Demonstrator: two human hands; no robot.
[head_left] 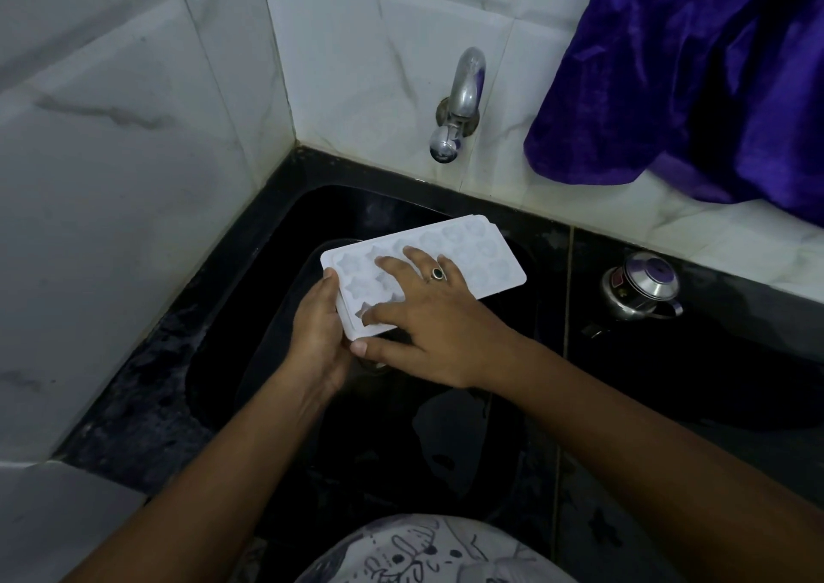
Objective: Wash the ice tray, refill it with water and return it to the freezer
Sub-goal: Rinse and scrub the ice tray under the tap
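Left wall [111, 181]: white marbled tile, meeting the back wall in a corner behind the sink.

Counter [147, 386]: black stone, a narrow strip between left wall and sink, wider to the right.

Sink [276, 279]: black basin set into the counter; its left and far rims run close to both walls. The basin floor below the tray is dark and details there cannot be told.

Left hand [319, 337]: closed on the tray's near-left short end, thumb on the top rim, fingers wrapped beneath.

Tray [504, 277]: white, with star-shaped and round cells, held level over the middle of the sink, long axis running from near-left to far-right. Its far end stops short of the sink's back rim, below and in front of the tap. No writing readable on it.

Right hand [428, 328]: open and spread flat on top of the tray, fingers resting in the cells at the left end, thumb under the near edge; not clasping it. A ring [438, 274] with a dark stone sits on one finger.

Tap [459, 105]: chromed, on the back wall, spout pointing down; no water visible.

Cloth [691, 83]: purple, hanging over the back wall at upper right.

Steel pot [640, 288]: lidded, on the counter right of the sink, well apart from the tray; a small red mark on it is unreadable.
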